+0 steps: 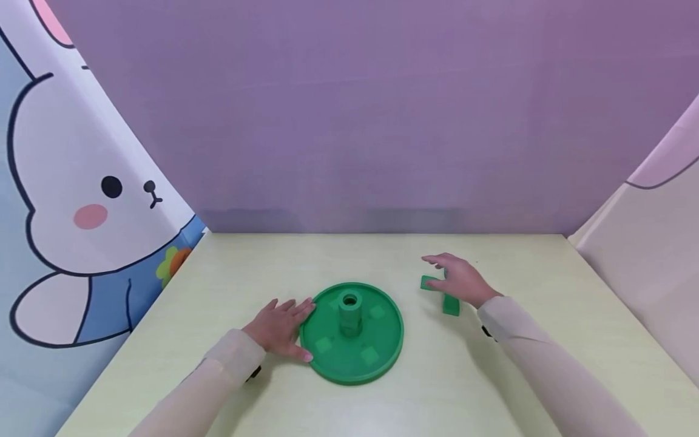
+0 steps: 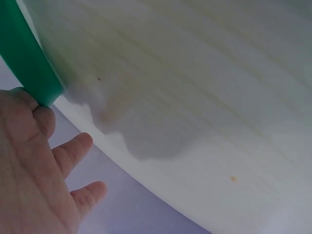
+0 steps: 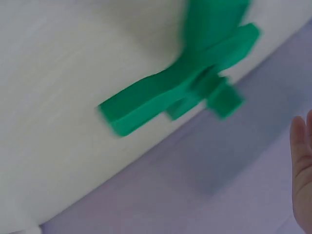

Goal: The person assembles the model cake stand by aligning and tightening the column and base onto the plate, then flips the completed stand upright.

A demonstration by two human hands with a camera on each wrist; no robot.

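My left hand spreads its fingers at the left rim of a round green base, which has a raised rim and a hollow upright post in the middle. In the left wrist view, fingertips meet the base's edge while two other fingers stretch out loosely. My right hand hovers, fingers extended, over a green cross-shaped piece, partly hiding it. The right wrist view shows the piece blurred, with several arms and a short block at its centre; the visible fingers stand apart from it.
Both things are on a pale wooden table. Behind it rises a purple cloth wall, with a cartoon rabbit panel on the left and a whitish panel on the right.
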